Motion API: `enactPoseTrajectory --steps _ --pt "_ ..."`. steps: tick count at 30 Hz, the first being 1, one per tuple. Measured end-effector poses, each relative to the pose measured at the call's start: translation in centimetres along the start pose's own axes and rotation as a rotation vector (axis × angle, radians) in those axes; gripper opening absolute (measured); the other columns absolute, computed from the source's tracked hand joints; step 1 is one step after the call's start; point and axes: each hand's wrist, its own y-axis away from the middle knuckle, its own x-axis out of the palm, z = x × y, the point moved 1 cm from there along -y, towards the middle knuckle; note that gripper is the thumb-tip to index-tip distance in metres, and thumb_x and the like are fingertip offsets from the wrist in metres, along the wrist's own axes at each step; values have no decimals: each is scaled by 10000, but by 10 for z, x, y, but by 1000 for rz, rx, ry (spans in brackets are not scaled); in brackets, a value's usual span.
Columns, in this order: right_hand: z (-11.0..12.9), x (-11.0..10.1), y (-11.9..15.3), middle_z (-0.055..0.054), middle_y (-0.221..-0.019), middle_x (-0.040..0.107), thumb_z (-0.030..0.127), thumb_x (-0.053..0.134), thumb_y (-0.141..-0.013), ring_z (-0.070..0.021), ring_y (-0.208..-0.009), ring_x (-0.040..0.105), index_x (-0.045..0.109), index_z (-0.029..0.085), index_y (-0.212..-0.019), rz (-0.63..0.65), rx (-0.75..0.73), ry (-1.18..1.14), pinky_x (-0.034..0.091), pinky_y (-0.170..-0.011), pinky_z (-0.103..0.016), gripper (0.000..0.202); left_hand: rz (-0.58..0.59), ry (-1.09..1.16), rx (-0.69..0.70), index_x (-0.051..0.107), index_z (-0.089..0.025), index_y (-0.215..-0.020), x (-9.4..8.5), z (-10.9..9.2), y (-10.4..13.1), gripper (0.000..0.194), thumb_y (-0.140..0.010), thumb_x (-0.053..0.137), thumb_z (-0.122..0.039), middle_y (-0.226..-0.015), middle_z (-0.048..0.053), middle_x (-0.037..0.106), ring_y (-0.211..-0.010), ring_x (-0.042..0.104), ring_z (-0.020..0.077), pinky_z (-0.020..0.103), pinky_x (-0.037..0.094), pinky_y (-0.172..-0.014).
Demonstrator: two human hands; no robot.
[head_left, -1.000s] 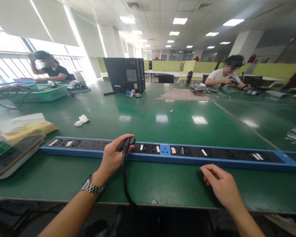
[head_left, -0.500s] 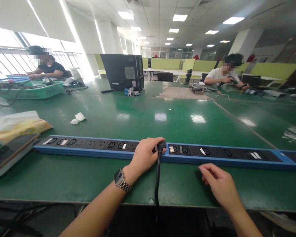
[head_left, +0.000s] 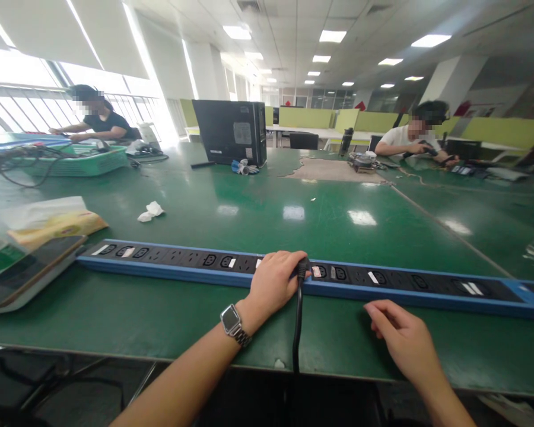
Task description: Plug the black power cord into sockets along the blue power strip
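Observation:
A long blue power strip (head_left: pixel 369 290) with black sockets and small white labels lies across the green table. My left hand (head_left: pixel 276 279), with a watch (head_left: pixel 230 319) on its wrist, rests over the strip's middle, its fingers closed round a black plug (head_left: pixel 301 267). From the plug a thick black cable (head_left: pixel 298 332) hangs down over the front table edge. Whether the plug sits in a socket is hidden by the hand. My right hand (head_left: pixel 398 329) hovers just in front of the strip, right of the cable, fingers curled together and nothing visible in them.
A phone-like flat object (head_left: pixel 31 273) and a yellow packet (head_left: pixel 62 224) lie at the left, crumpled tissue (head_left: pixel 151 212) behind the strip. Farther back are a green basket (head_left: pixel 89 161), a black computer case (head_left: pixel 229 133), gloves (head_left: pixel 244 167) and two people at the table.
The whole view has shifted a little, so most things appear farther right. My left hand stays on the plug at the strip; my right hand keeps the same curled pose.

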Motion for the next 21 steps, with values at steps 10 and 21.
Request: enactPoseTrajectory --steps 10,21 --pt "4 2 5 0 -632 593 563 564 -857 -142 -583 567 703 182 -809 -15 27 -44 441 -593 -242 408 26 -10 11 604 -240 -1224 -1 -1 4 378 -853 680 -227 -1133 39 707 -1082 625 232 410 456 -944" --pt "31 9 17 6 -618 575 602 581 -837 -133 -534 540 669 156 -997 -50 87 -371 443 -530 -245 482 -258 334 79 584 -228 -1240 -8 -37 1 364 -880 635 -253 -1105 66 712 -1034 637 220 370 479 -917"
